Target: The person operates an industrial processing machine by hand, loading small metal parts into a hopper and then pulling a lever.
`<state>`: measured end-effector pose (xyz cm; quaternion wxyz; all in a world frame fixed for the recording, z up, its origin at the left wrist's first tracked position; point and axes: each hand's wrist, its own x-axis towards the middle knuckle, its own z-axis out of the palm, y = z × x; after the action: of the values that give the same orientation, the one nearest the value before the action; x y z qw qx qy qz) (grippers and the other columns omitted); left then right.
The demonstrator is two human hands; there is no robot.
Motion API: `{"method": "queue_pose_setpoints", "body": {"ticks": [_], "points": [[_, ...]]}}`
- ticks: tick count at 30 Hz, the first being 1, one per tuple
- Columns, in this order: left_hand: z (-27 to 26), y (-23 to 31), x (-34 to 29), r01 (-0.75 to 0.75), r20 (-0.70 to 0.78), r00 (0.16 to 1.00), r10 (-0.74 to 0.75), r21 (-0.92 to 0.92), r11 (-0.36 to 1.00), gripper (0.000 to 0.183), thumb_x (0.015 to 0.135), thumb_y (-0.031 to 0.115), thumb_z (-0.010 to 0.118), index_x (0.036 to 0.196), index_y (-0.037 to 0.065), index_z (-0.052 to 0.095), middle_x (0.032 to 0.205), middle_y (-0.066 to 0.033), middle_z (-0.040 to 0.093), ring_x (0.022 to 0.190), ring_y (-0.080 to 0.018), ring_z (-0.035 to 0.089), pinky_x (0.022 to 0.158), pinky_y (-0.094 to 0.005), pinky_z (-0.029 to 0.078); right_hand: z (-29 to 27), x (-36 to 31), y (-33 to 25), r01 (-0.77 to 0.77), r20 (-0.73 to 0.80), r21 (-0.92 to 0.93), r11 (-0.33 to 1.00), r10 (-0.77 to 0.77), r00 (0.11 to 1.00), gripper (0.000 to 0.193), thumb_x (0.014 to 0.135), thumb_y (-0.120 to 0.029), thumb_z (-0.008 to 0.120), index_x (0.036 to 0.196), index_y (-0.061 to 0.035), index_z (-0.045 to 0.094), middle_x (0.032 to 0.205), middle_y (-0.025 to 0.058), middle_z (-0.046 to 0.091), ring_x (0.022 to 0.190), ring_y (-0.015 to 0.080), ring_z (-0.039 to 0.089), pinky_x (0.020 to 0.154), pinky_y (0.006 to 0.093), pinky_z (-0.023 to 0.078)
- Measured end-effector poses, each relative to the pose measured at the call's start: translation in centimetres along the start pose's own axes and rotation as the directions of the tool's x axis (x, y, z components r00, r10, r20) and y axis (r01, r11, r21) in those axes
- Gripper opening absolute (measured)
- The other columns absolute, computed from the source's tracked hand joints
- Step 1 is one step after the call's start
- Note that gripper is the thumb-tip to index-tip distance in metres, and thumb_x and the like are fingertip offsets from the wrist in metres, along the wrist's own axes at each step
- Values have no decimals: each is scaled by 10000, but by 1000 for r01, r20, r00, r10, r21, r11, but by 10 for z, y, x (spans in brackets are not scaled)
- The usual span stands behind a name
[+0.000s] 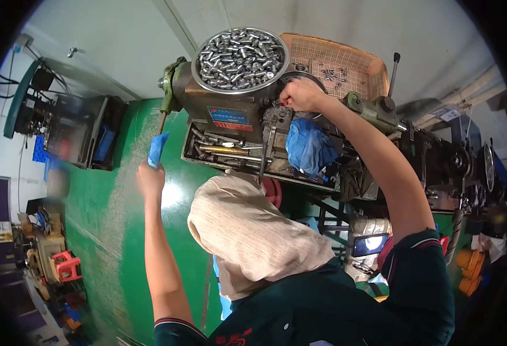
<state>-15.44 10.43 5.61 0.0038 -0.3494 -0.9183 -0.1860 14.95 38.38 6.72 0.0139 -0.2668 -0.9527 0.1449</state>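
A: Where are the hands?

B: The left hand [150, 177] is closed round the lower end of a blue-wrapped handle [158, 149], out past the machine's left end. The right hand [303, 95] is curled narrow, fingertips in at the machine [204, 104] just beside the bowl's right edge. Whether it pinches anything, I cannot tell.

A: And the metal pieces?

B: Most of the metal pins [239, 57] lie heaped in a round bowl [236, 90] on top of the machine. A thinner scatter of small pieces [334, 75] lies in the orange basket [351, 55], behind the right hand.

A: How far along, then?

B: I'd judge it mid-batch, with pieces in both containers. Which holds finished ones I can't say; they're too small to compare. If the bowl is the supply, plenty remains.

A: Anything nearer the person?

B: A tray [288, 179] along the machine's near edge: tools [223, 150] toward its left end, a crumpled blue cloth [310, 144] toward its right.
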Motion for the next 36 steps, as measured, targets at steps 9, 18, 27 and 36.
{"method": "queue_pose_setpoints", "body": {"ticks": [9,18,27,36], "points": [[-2,4,-1,-23,-14,1000,23,42,999,224,693,179,601,809,-12,593,740,-232,582,731,-382,575,633,-428,447,-7,-3,-7,11,107,-41,999,-7,994,88,636,-124,587,708,-159,623,783,32,609,887,220,537,794,378,377],[3,-4,3,-35,10,999,35,27,999,223,678,167,594,826,0,601,760,-233,589,763,-386,574,652,-436,447,-24,-9,24,57,-22,505,861,-54,998,151,604,-98,627,718,-1,606,671,70,599,669,142,565,607,266,448],[5,-10,8,-77,9,997,76,23,997,242,668,162,613,822,-25,601,716,-234,588,696,-375,587,615,-425,449,-54,-33,59,-596,-354,395,699,715,603,223,655,-211,629,802,-43,620,801,80,614,774,198,562,719,310,432],[9,-12,7,-35,-70,997,37,32,999,210,670,168,602,704,-36,572,633,-217,569,629,-338,597,573,-391,447,-66,-17,0,-9,-823,329,944,291,487,188,723,-177,589,850,-40,600,809,61,586,806,200,522,750,316,412]]}}
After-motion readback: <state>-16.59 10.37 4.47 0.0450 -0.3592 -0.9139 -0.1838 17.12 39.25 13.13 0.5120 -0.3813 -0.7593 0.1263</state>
